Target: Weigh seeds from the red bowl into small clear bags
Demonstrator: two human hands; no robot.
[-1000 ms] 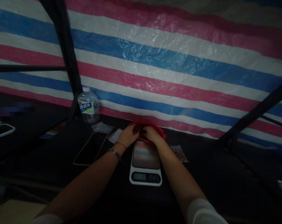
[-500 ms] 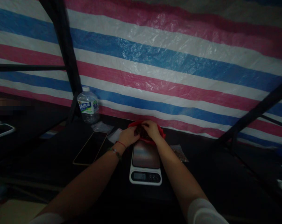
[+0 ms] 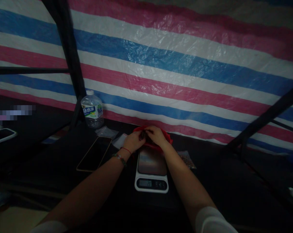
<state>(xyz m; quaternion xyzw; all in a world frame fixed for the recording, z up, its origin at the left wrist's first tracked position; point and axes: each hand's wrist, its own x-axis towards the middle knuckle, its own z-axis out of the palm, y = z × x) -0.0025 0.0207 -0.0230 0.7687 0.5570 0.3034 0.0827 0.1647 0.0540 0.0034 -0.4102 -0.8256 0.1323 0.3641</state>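
A red plastic bag lies spread open beyond a white kitchen scale with a lit display. Small dark brown pieces show inside the bag. Over its left side, my left hand is closed at the fingertips by a dark piece; what exactly it holds is too dim to name. My right hand reaches in from the right, fingers bent and pressed together near the left fingertips. Whatever lies in its fingers is hidden. Right of the scale is a small clear zip bag of brownish bits.
Left of my hands lie a dark-screened phone, clear plastic bags and a white packet. A large clear bottle stands behind them. Another phone is at far left. Black frame posts stand before a striped sheet.
My right hand's fingers have shifted slightly left, closer to my left fingertips. My left hand stays almost in place, and the scale and bags have not moved.
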